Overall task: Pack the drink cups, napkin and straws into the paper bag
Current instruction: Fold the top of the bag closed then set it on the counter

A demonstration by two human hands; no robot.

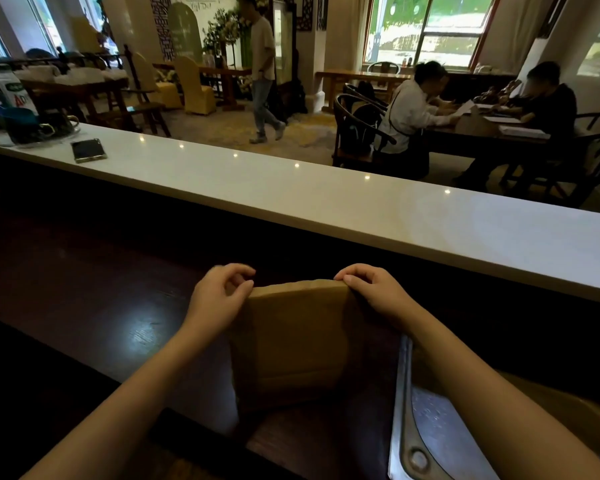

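Note:
A brown paper bag (295, 341) stands upright on the dark wooden counter (84, 289) right in front of me. Its top looks folded down or closed. My left hand (219, 299) pinches the bag's top left corner. My right hand (371, 289) pinches the top right corner with thumb and fingers. No drink cups, napkin or straws show outside the bag, and its inside is hidden.
A raised white bar top (326, 202) runs across behind the bag, with a phone (88, 150) and a tray of dark cups (35, 129) at its left end. A metal sink rim (400, 410) lies at my lower right. Beyond are people at tables.

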